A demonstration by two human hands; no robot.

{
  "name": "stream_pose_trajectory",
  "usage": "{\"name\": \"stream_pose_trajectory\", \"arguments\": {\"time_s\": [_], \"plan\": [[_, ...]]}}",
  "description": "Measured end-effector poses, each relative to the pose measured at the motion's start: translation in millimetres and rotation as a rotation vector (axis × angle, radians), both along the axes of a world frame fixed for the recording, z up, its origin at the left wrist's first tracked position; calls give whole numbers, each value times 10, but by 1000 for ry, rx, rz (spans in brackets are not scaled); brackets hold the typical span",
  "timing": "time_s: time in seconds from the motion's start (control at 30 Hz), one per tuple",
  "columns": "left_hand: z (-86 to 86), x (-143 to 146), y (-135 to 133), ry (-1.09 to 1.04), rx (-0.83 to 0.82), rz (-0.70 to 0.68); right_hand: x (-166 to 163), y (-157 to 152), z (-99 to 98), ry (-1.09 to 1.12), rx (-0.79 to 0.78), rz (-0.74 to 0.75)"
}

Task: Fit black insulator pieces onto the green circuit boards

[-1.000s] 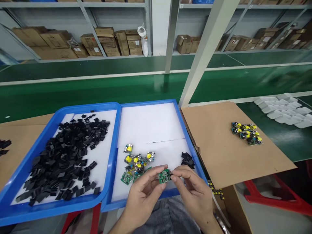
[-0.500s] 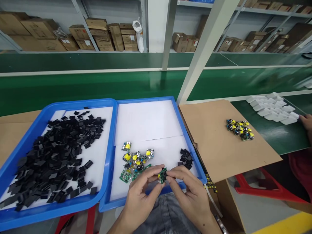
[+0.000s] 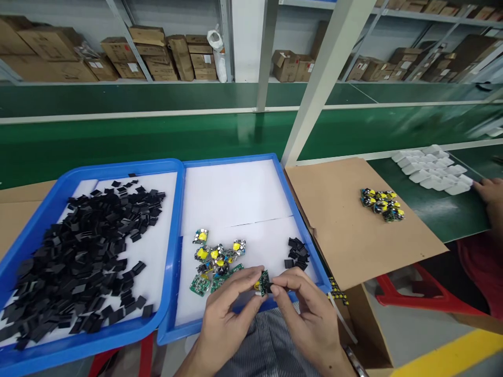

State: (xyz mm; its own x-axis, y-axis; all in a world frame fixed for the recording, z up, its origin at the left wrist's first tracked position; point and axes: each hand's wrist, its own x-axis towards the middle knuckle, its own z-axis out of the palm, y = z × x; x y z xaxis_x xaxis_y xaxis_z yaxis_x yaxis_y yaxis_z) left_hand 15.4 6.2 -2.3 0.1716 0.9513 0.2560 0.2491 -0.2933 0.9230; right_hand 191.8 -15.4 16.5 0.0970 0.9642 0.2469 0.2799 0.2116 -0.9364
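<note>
Both my hands meet over the near edge of the right blue tray. My left hand and my right hand pinch one small green circuit board between their fingertips, turned on edge. Just beyond it lies a heap of several green boards with yellow parts on the tray's white liner. A small clump of black plastic pieces sits to the right of that heap.
The left blue tray holds a big pile of black pieces. A brown cardboard sheet to the right carries more boards. Another person's hand rests by white casings. A green conveyor runs behind.
The board in my fingers turned from flat to edge-on. The view shifted right, and another person's hand came into sight by the white casings.
</note>
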Motion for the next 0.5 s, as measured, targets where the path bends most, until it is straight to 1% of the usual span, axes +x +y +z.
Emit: {"name": "stream_pose_trajectory", "arguments": {"time_s": [0.27,0.5], "plan": [[15,-18,25,24,23,-47,3,-58,-108,-62,10,66],[3,-46,26,34,31,-88,-23,-25,-86,-46,-54,57]]}}
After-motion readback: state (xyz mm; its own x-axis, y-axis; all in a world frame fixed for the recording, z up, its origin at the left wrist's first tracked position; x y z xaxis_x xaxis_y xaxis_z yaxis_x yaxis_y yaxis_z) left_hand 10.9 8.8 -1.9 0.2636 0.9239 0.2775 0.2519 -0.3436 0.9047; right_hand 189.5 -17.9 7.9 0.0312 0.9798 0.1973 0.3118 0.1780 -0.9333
